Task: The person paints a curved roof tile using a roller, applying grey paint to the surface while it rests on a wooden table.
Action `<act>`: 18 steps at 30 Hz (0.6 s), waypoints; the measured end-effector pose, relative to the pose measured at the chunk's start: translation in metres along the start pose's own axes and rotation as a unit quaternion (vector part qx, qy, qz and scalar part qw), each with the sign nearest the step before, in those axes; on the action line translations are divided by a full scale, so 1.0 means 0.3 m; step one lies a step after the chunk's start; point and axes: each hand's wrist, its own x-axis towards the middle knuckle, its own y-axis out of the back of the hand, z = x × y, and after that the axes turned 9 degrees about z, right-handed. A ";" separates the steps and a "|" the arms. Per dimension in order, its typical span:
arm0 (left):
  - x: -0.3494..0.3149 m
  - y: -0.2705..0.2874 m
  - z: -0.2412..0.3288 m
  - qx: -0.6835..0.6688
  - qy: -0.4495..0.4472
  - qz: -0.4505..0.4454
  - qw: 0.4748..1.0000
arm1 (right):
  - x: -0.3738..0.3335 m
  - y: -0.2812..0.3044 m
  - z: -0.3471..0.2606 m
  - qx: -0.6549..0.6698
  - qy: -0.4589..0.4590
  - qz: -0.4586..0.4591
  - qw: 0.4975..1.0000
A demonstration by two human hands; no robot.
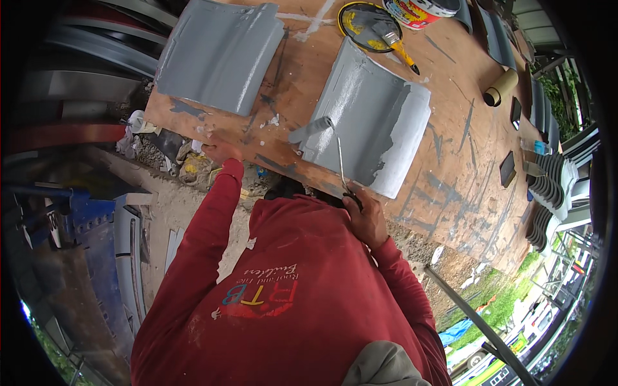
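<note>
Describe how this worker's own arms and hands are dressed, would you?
Long, dark red fabric sleeves cover both arms, the left sleeve and right sleeve each reaching about the wrist, with no clear markings. The left hand and right hand wear no gloves.

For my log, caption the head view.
Right hand holding paint roller at partly painted curved panel, left hand at table edge.

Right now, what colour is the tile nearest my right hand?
The tile is grey, whitish along its right side; head view.
</note>
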 end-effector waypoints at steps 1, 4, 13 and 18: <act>0.009 0.000 -0.007 0.002 -0.002 -0.002 1.000 | -0.014 -0.006 0.014 0.015 0.008 0.008 1.000; -0.022 0.002 0.014 -0.058 0.029 -0.041 0.997 | -0.030 0.001 0.006 0.048 -0.103 -0.042 0.993; 0.118 0.015 -0.125 -0.127 -0.005 -0.139 0.982 | -0.150 0.035 0.112 0.047 -0.034 -0.008 0.998; 0.172 0.148 -0.151 0.199 -0.259 -0.099 0.940 | -0.136 0.027 0.052 0.044 0.022 0.051 0.997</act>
